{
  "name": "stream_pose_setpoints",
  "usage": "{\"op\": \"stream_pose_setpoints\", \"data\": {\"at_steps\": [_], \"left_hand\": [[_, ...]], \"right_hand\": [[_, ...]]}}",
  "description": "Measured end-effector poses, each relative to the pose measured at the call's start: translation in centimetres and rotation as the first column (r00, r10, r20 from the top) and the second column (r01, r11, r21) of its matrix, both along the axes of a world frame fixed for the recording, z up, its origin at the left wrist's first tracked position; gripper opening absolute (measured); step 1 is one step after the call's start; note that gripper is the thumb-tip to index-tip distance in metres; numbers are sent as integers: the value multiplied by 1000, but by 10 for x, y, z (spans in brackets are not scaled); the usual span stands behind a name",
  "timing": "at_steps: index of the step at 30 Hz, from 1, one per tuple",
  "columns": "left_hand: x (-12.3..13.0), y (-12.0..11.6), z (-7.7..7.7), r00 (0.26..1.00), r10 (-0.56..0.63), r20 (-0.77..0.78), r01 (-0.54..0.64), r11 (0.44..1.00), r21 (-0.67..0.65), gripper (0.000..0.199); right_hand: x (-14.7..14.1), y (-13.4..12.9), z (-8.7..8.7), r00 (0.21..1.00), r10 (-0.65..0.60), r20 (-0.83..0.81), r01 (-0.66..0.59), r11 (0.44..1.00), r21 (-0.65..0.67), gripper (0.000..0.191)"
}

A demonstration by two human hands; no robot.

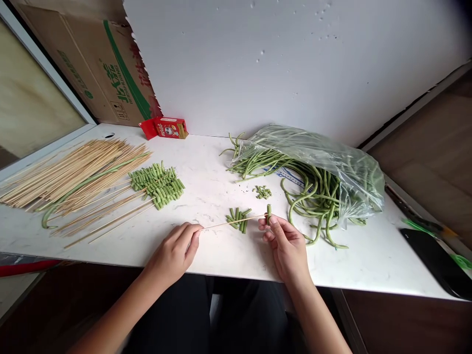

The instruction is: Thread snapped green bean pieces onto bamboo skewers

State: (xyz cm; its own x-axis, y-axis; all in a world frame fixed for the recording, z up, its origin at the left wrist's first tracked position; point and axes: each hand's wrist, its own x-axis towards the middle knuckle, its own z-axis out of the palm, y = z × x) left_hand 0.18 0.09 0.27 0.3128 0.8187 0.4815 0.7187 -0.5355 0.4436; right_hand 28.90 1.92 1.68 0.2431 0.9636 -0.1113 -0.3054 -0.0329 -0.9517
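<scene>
Left grip (pixel 174 251) pinches — right grip (pixel 289 247) pinches too.

left: skewers (pixel 73 167) | centre: bean pieces (pixel 241 226) | right: long beans (pixel 324 191) partly in bag (pixel 313 140) | far right: phone (pixel 435 260)

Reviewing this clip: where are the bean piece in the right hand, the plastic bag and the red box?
Bean piece (pixel 269 210): head view, on its visible upper part.
Plastic bag (pixel 324 147): head view, on its upper side.
Red box (pixel 171 128): head view, on its printed front.
</scene>
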Motion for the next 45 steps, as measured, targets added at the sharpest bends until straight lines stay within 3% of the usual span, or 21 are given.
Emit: {"op": "stream_pose_setpoints", "data": {"at_steps": [31, 45], "left_hand": [[-1, 0, 0, 1000, -8, 16, 8, 1000, -24, 15], [-7, 1, -7, 998, -25, 63, 28, 999, -46, 36]], "right_hand": [[4, 0, -7, 996, 21, 86, -25, 998, 51, 26], [6, -2, -7, 995, -24, 96, 23, 1000, 11, 27]]}}
